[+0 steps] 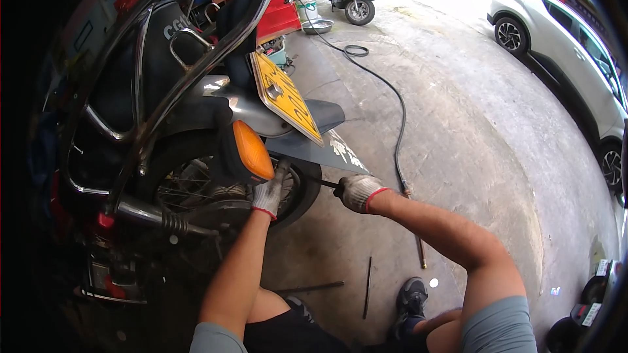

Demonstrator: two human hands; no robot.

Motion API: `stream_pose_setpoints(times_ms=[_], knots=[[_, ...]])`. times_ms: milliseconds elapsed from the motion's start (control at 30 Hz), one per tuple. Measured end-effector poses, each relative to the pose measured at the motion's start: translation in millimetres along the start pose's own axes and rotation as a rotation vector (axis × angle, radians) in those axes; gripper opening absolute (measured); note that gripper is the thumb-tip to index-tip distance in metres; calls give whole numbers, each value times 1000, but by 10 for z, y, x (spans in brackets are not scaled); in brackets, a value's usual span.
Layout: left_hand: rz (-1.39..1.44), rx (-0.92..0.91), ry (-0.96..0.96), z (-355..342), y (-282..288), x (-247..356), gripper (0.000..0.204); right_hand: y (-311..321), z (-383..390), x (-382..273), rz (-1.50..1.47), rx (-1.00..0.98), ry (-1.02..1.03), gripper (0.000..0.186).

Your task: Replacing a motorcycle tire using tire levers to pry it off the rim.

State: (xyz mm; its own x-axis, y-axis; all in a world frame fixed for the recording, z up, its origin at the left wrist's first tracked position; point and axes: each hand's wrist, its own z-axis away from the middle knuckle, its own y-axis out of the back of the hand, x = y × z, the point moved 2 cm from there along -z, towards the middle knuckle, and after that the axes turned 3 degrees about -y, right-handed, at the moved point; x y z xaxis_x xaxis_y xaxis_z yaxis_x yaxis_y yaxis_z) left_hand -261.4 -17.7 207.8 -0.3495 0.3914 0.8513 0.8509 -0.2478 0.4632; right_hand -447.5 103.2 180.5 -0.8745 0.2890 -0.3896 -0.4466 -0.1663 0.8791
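While right hand (358,194) clenches fingers round rod (329,184), far end lost against tyre (313,200); indicator (252,150) part-hides left hand (267,196), grip unclear.

The left hand (267,194) and right hand (361,193) wear pale knit gloves (366,189), dark-smudged, with red-edged cuffs (264,212). Well behind each hand come grey-blue short sleeves (500,327); below both hands, dark shorts (294,333) and dark shoes (412,297).

The grey floor (471,150) is crossed by a dark hose (400,111); two thin rods (367,287) are seen near a dark shoe (412,299), and a basin (318,26) is set farther off.
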Motion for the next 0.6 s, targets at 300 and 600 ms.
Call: stream_pose_setpoints(times_ms=[300,600], knots=[[127,2,89,-169,4,-194,59,148,73,-98,18,27,26,38],[572,164,-183,-711,-117,-899,45,52,-63,25,-19,52,48,38]])
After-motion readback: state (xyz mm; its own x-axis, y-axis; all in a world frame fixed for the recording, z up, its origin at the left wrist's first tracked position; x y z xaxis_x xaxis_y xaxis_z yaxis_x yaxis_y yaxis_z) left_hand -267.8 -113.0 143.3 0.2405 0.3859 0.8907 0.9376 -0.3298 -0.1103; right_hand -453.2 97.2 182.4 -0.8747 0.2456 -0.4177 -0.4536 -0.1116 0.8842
